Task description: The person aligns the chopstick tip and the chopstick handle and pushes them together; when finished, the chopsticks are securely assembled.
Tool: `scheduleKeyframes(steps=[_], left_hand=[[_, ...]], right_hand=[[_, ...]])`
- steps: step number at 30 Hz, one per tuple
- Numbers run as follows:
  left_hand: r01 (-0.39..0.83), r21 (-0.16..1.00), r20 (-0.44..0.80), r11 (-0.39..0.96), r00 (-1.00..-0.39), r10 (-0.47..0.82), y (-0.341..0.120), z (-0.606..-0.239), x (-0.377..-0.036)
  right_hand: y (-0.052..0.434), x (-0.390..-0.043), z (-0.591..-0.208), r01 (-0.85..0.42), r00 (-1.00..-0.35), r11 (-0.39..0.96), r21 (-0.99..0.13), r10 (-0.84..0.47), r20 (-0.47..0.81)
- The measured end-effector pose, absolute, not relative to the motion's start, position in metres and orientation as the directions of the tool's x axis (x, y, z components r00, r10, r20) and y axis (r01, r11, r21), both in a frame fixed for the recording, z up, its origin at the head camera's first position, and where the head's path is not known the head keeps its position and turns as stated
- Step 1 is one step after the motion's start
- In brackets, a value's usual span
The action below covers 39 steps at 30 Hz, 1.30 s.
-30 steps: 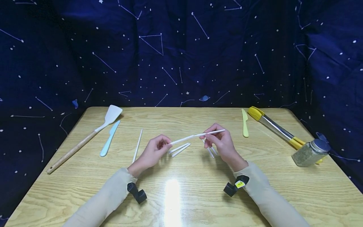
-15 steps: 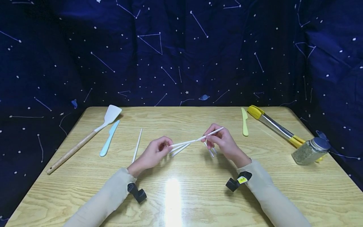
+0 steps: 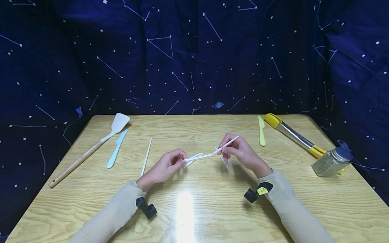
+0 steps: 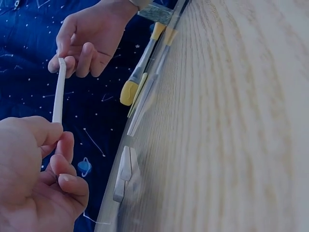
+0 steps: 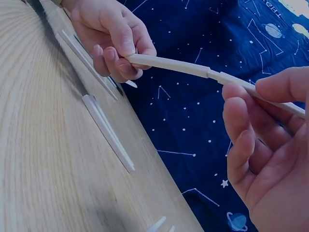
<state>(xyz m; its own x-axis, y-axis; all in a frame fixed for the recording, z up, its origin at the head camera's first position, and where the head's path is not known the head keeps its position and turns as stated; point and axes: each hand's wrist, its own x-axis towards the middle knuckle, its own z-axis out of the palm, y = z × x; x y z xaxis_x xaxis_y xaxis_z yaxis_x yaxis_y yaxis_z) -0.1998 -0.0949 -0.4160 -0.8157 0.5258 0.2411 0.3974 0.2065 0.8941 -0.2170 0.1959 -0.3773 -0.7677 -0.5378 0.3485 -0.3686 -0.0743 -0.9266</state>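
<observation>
My left hand [image 3: 168,165] pinches the thicker half of a white chopstick [image 5: 169,64] between thumb and fingers. My right hand [image 3: 241,153] pinches the thinner half of a white chopstick [image 3: 230,143] near its inner end. The two halves meet end to end between the hands, at an angle, with a small step at the joint in the right wrist view. Beneath the left half, two short white chopstick pieces [image 3: 189,163] lie on the table. Two thinner chopstick pieces [image 3: 224,162] lie below the right hand, partly hidden by it.
A longer white chopstick [image 3: 147,156] lies left of the left hand. Farther left are a blue knife [image 3: 117,150] and a white spatula [image 3: 119,123]. At the right lie a yellow knife [image 3: 261,131], yellow-tipped tongs [image 3: 293,135] and a lidded glass jar [image 3: 329,163].
The joint between the two chopstick halves has dropped, and the bend there has turned from upward to sagging. The right half now slants more steeply. Both hands keep their pinch.
</observation>
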Motion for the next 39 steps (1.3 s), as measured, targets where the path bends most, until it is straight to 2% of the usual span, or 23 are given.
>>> scheduleKeyframes(steps=[3, 12, 23, 31, 39], left_hand=[[0.396, 0.897, 0.244, 0.197, -0.814, 0.527, -0.094, -0.415, -0.199], [0.387, 0.907, 0.251, 0.164, -0.812, 0.528, -0.092, -0.42, -0.198], [0.374, 0.902, 0.236, 0.215, -0.845, 0.481, -0.092, -0.418, -0.196], [0.399, 0.894, 0.262, 0.205, -0.835, 0.484, -0.091, -0.423, -0.195], [0.366, 0.902, 0.222, 0.227, -0.847, 0.483, -0.081, -0.422, -0.191]], right_hand=[[0.196, -0.217, -0.377, -0.376, -0.759, -0.076, -0.924, -0.546, 0.354], [0.194, -0.215, -0.378, -0.373, -0.806, -0.054, -0.926, -0.476, 0.353], [0.188, -0.213, -0.384, -0.373, -0.803, -0.096, -0.923, -0.464, 0.373], [0.184, -0.214, -0.387, -0.372, -0.792, -0.14, -0.918, -0.468, 0.393], [0.184, -0.211, -0.381, -0.304, -0.894, 0.004, -0.953, -0.346, 0.284]])
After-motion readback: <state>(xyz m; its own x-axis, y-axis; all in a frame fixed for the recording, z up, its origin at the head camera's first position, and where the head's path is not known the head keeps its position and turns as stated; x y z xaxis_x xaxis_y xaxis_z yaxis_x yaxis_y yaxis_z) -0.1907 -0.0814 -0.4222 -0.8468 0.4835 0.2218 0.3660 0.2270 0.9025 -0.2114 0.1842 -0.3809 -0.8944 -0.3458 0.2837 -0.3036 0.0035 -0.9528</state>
